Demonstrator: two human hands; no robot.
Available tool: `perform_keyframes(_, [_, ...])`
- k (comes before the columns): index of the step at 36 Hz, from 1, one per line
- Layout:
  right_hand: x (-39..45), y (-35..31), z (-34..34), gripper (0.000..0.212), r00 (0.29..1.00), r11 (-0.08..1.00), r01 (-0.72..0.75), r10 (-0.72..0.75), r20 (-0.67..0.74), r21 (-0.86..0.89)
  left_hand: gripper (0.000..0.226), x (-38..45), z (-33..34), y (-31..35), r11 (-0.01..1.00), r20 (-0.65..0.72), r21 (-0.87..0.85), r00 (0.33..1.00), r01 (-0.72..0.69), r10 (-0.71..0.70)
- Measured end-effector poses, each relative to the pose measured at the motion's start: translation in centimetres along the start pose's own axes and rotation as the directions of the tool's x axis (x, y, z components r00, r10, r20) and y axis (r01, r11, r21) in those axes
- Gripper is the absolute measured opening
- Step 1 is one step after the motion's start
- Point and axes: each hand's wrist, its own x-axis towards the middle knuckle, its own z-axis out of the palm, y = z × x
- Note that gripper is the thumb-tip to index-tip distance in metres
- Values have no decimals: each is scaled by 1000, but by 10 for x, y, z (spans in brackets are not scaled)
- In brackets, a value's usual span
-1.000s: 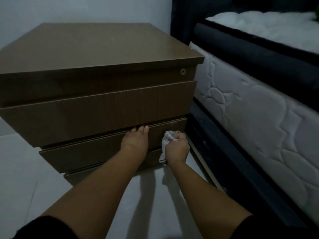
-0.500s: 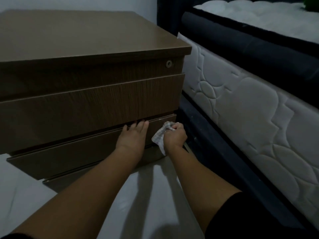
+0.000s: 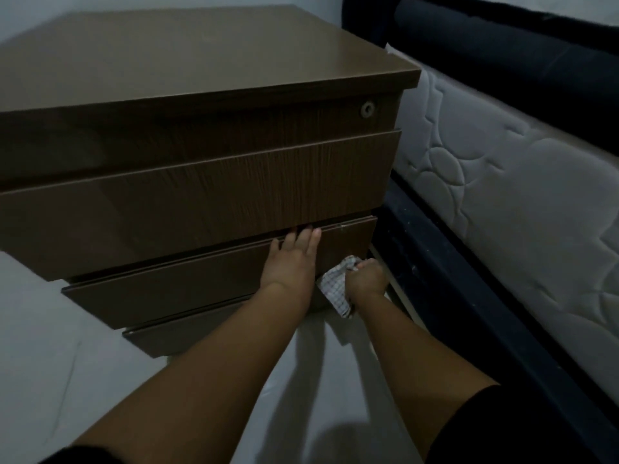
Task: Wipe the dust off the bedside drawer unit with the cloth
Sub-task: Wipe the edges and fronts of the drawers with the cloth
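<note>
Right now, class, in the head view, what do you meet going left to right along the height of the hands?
Brown wooden drawer unit → left hand flat on the drawer front → checked white cloth → right hand → dark bed frame → white quilted mattress.

Brown drawer unit (image 3: 201, 175) stands by the bed; checked cloth (image 3: 336, 289) bunched at its lower-right corner.
</note>
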Motion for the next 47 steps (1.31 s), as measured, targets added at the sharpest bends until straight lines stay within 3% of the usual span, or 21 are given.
perform_keyframes(4, [-15, -2, -5, 31, 996, 988, 88, -87, 14, -129, 83, -3, -3, 1, 997, -7, -76, 1000, -26, 26])
perform_keyframes(7, [-32, -2, -5, 25, 992, 985, 126, -122, 41, -118, 80, -13, 0, -6, 980, -32, -194, 999, -39, 33])
perform_keyframes(13, [-60, 1, 3, 21, 977, 972, 198, -187, 99, -126, 77, -57, 52, -37, 972, -155, -228, 984, 55, -93])
perform_keyframes(20, [-85, 1, 25, 23, 963, 949, 233, -194, 188, -213, 72, -95, 103, -103, 906, 112, -210, 929, 368, -352])
perform_keyframes(24, [-97, -2, 41, 24, 955, 941, 237, -180, 237, -241, 61, -100, 120, -137, 872, 163, -190, 890, 451, -425])
perform_keyframes(35, [-116, -16, 66, 34, 928, 894, 253, -116, 355, -369, 57, -89, 133, -164, 881, 269, -108, 867, 460, -419])
perform_keyframes(39, [-118, -21, 69, 26, 915, 847, 305, -135, 380, -435, 55, -88, 130, -165, 881, 288, -112, 863, 460, -414])
perform_keyframes(44, [-124, -28, 79, 25, 900, 853, 348, -189, 392, -389, 59, -97, 134, -162, 876, 265, -174, 878, 449, -398])
perform_keyframes(47, [-136, -32, 89, 11, 891, 870, 377, -246, 383, -317, 62, -107, 138, -165, 874, 260, -243, 896, 422, -360])
